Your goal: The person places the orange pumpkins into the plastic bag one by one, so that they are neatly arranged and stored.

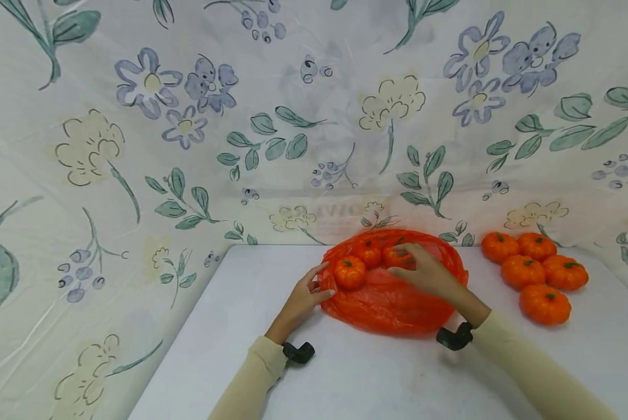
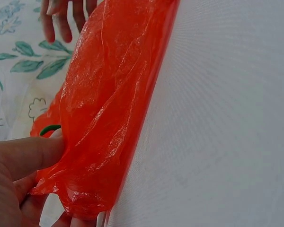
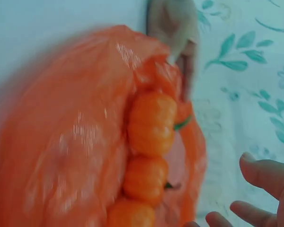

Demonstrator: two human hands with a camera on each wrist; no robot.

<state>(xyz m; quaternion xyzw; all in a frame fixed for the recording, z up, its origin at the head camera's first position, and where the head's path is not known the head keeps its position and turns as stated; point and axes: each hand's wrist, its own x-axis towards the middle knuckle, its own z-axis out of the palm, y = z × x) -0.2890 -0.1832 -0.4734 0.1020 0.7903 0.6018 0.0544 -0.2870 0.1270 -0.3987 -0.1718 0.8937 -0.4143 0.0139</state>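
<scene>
A red plastic bag (image 1: 393, 309) lies on the table with its mouth spread, and several small orange pumpkins with green stems sit inside. At the bag's left edge my left hand (image 1: 306, 296) pinches the thin film between thumb and fingers, beside the nearest pumpkin (image 1: 350, 272). Another pumpkin (image 1: 368, 253) sits just behind that one. Over the bag's mouth hovers my right hand (image 1: 428, 271), fingers spread and holding nothing, partly covering a third pumpkin (image 1: 395, 256). The right wrist view shows the bagged pumpkins (image 3: 152, 124) in a row.
To the right of the bag, several loose orange pumpkins (image 1: 545, 304) are grouped on the white table (image 1: 345, 379). A floral cloth (image 1: 272, 186) hangs as a backdrop behind the table's far edge. Each wrist wears a black camera mount (image 1: 299, 352).
</scene>
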